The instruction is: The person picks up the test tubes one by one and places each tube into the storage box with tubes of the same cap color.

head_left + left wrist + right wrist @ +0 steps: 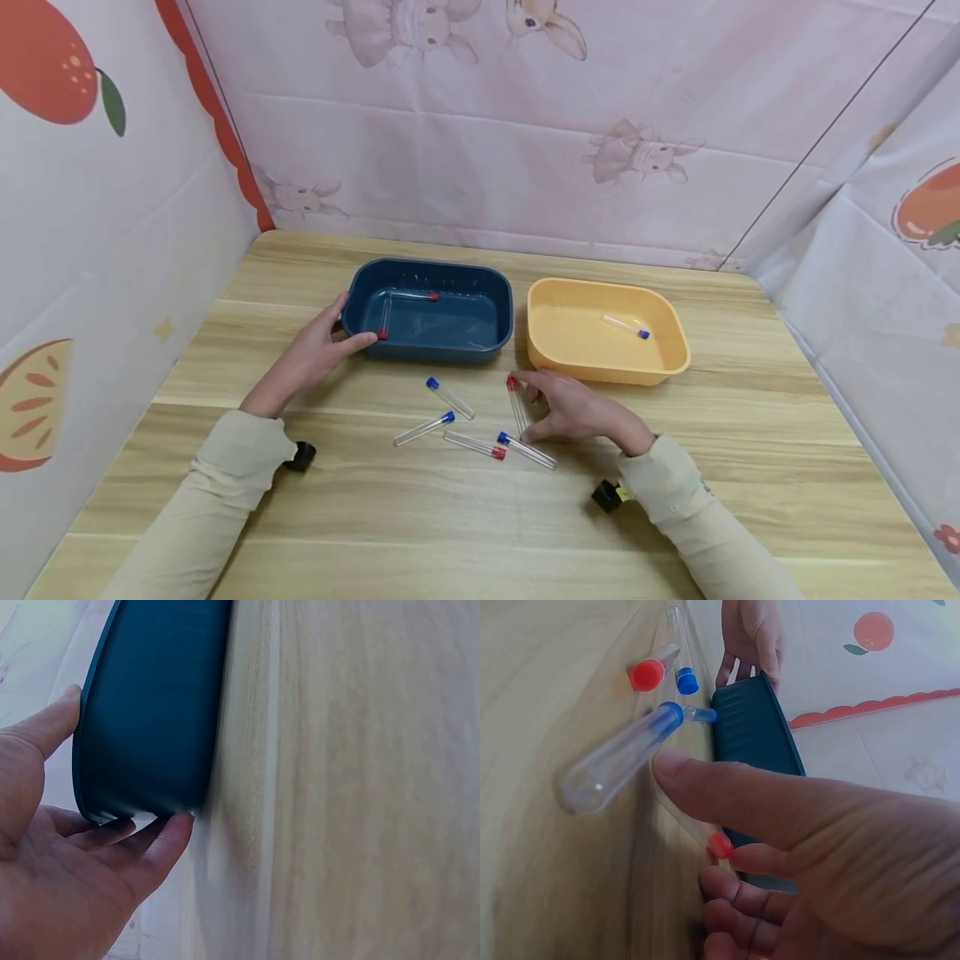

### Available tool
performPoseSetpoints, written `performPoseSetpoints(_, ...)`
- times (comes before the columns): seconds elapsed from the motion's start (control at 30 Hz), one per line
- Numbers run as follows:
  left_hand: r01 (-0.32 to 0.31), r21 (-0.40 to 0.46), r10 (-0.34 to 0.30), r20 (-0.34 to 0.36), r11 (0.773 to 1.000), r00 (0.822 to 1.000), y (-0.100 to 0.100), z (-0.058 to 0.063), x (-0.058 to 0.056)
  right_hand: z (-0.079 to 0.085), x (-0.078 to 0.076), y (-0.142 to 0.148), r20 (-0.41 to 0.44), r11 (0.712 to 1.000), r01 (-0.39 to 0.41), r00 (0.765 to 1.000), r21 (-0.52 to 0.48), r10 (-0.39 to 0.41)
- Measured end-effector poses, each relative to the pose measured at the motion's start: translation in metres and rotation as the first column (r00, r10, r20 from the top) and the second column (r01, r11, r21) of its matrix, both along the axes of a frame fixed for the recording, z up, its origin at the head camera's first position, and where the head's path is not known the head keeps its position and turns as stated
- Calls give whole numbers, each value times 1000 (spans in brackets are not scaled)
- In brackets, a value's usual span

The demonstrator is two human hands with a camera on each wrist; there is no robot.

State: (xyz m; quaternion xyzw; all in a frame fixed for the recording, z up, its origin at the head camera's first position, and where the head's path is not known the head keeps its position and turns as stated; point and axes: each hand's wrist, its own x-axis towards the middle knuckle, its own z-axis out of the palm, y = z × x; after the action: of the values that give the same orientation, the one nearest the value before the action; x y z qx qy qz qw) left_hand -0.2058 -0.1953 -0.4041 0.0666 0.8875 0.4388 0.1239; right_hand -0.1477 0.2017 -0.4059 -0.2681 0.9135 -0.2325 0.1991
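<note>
The left sleeve and right sleeve are pale beige, long and creased, with bunched cuffs; a black block adjoins the left cuff, a second block the right, beside a yellow patch

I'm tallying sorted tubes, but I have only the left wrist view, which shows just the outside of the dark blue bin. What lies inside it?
Observer: Two red-capped tubes lie in the dark blue bin.
Operator: My view doesn't show the right hand either. What is it at?
Observer: Another red-capped tube, with the thumb near one end and the index finger at the cap.
Operator: Is there a second bin?
Observer: Yes, a yellow bin, with one blue-capped tube inside.
</note>
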Motion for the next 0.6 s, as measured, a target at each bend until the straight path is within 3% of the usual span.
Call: performPoseSetpoints(0.6,9,16,-9,-9,1000,1000,-1,-1,-2,0,-4,-4,11,999,10,1000,36,-11)
